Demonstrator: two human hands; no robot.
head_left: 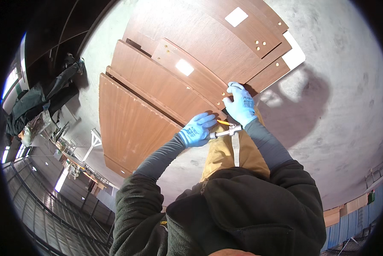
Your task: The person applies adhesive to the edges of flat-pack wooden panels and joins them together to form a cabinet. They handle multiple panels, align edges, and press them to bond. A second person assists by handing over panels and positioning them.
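Both my hands wear blue gloves with dark print. My left hand (195, 130) lies against the near end of a wood-grain brown panel (157, 70), its fingers mostly stretched out over the edge. My right hand (242, 104) is at the right end of the panels, fingers curled and thumb bent in; what they pinch, if anything, is too small to tell. A silver metal tool (230, 130) with a cylindrical body and a yellow strip sits between my wrists, above my tan trousers (219, 160). A pale strap or hose runs down from it.
Further brown panels (133, 123) lie overlapped ahead and to the left, some with pale labels (236, 16) and small holes. Dark clothing (33, 102) and a white metal stand (93, 143) are at far left. Stacked boards (349, 217) stand at lower right. The floor (328, 132) is grey concrete.
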